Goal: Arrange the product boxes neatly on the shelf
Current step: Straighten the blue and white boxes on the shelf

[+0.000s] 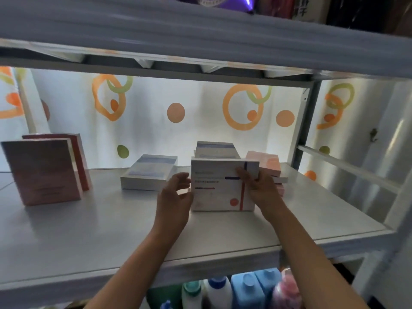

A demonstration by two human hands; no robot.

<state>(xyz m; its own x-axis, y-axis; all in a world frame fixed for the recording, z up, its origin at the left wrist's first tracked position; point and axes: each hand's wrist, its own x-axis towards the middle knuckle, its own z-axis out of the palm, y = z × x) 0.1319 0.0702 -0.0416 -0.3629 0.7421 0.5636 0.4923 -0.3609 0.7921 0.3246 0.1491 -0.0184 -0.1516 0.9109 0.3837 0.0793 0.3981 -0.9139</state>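
Both bare forearms reach over the grey shelf [111, 230], right hand [259, 186] gripping the upright white cardboard box [219, 188], left hand [176, 192] open beside it, two red boxes [44, 170] standing far left.

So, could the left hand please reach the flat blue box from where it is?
Probably yes: the left hand is open, and the flat blue box lies just behind it with bare shelf between them.
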